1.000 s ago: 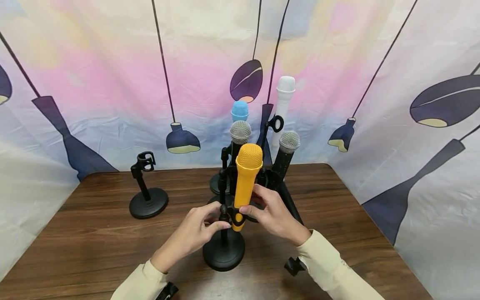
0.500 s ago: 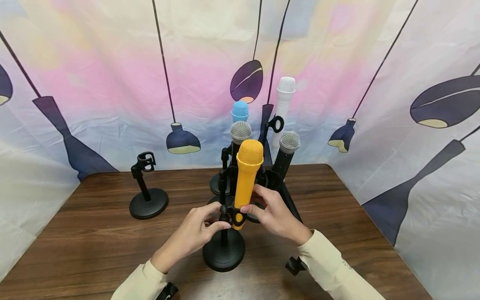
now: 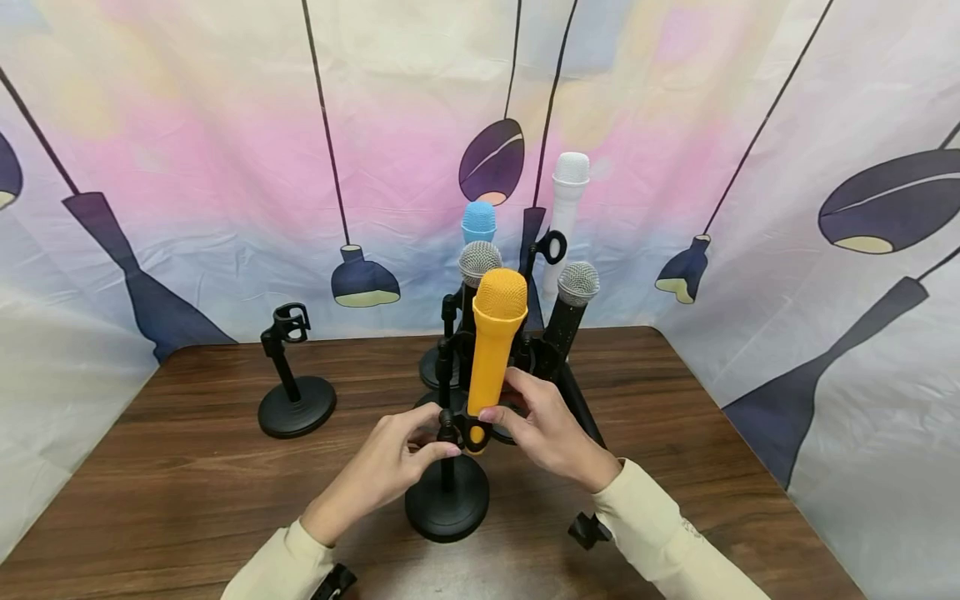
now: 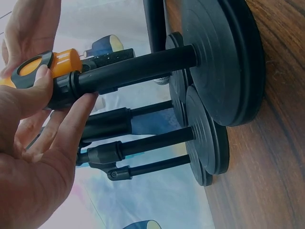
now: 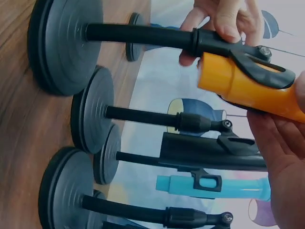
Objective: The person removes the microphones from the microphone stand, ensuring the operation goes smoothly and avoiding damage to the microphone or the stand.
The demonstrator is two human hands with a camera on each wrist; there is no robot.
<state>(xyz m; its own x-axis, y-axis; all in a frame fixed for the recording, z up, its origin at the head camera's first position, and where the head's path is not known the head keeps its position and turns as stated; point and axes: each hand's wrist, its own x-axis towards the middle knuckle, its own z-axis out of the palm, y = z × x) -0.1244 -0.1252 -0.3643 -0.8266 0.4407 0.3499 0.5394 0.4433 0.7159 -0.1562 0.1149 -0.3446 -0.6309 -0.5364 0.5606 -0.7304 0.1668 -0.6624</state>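
Observation:
A yellow microphone (image 3: 491, 358) stands nearly upright, tilted slightly right, its lower end in the ring clip (image 5: 255, 71) of a black desk stand (image 3: 447, 504). My right hand (image 3: 551, 433) holds its lower body between thumb and fingers, just above the clip. With thumb and fingertips my left hand (image 3: 386, 462) grips the stand's upper joint below the clip. The stand's round base is on the table. In the right wrist view the microphone's end (image 5: 214, 74) sticks out below the clip.
Behind stand two black microphones with silver heads (image 3: 480, 262), a blue microphone (image 3: 478, 221) and a white microphone (image 3: 570, 187), among several black stands. Another stand (image 3: 296, 408) with a bare clip is at the left of the wooden table (image 3: 187, 500). A patterned cloth (image 3: 225, 167) hangs behind.
The yellow microphone has slid upward through the clip, its head rising and less of its end showing below. Both hands have stayed nearly in place.

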